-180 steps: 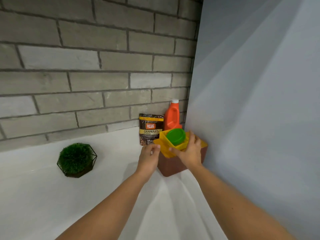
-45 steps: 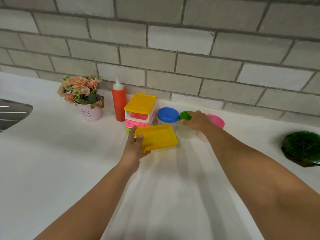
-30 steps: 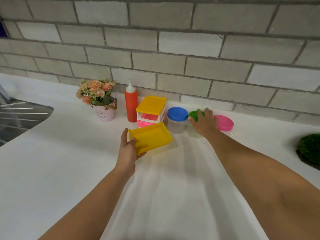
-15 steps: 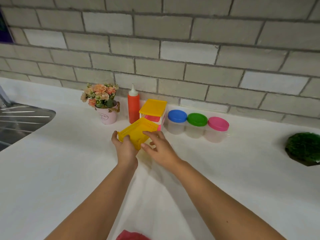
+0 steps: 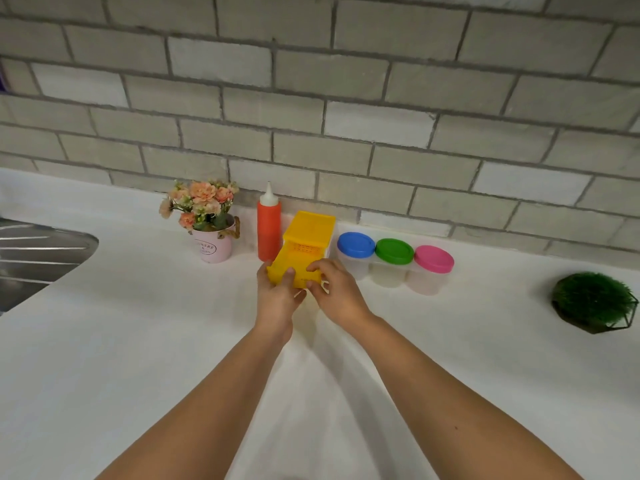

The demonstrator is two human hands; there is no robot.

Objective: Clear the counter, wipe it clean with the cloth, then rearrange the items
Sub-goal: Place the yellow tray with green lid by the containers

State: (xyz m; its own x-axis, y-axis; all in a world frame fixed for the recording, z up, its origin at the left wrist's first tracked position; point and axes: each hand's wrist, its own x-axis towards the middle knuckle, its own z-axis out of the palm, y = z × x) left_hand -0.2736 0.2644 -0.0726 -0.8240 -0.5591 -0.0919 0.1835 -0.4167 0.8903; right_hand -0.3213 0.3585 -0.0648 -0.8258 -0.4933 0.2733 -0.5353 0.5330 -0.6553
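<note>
Both hands are gripping a yellow perforated tray (image 5: 298, 264), which is tilting up from the white counter (image 5: 138, 341) toward the yellow-topped drawer unit (image 5: 313, 225) just behind it. The left hand (image 5: 277, 299) is curling its fingers over the tray's near left corner, and the right hand (image 5: 334, 292) is pinching the near right edge. The tray's far end is meeting the unit's front (whether it is inside, I cannot tell). A red squeeze bottle (image 5: 268, 230) is standing just left of the unit, with a pink flower pot (image 5: 212, 247) beyond it. To the right, a blue-lidded tub (image 5: 356, 244), a green-lidded tub (image 5: 394, 251) and a pink-lidded tub (image 5: 433, 259) are sitting in a row along the brick wall (image 5: 346, 98). A green plant (image 5: 594, 301) is sitting well apart at the right, and a steel sink (image 5: 34, 251) at the far left.
</note>
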